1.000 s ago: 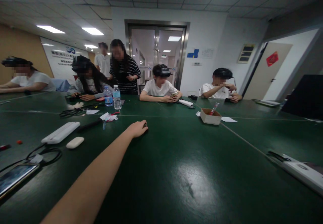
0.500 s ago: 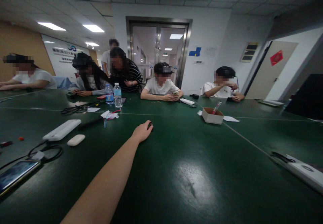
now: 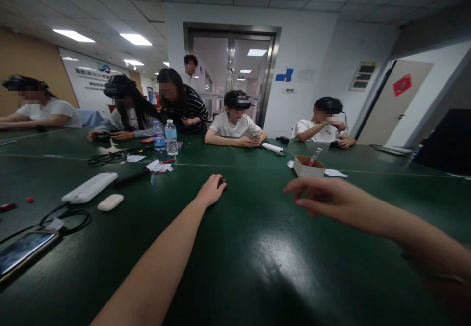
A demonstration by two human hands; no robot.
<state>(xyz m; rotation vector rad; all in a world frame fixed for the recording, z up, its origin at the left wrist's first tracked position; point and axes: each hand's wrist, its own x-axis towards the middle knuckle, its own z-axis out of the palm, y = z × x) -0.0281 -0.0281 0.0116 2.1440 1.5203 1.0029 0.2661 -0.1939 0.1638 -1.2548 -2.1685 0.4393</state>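
My left hand (image 3: 211, 190) rests on the green table (image 3: 235, 247) at the middle, its fingers closed around a small dark object (image 3: 222, 181). Most of that object is hidden, and I cannot make out its kind. From the right edge reaches my right hand (image 3: 324, 198), held above the table with nothing in it and its fingers apart, pointing left. Just beyond it stands a small open box (image 3: 309, 169), brown inside, with a red-and-clear stick-like item (image 3: 315, 156) leaning out of it.
To the left lie a white power bank (image 3: 90, 187), a white oval case (image 3: 110, 202), a phone (image 3: 27, 255) and black cables (image 3: 75, 222). Two water bottles (image 3: 171, 137) stand farther back. Several people in headsets sit across the table. A white paper (image 3: 336, 173) lies beside the box.
My right hand has come into view from the right, over the table. My left hand has shifted slightly right. A standing person at the back has moved right, toward the glass door.
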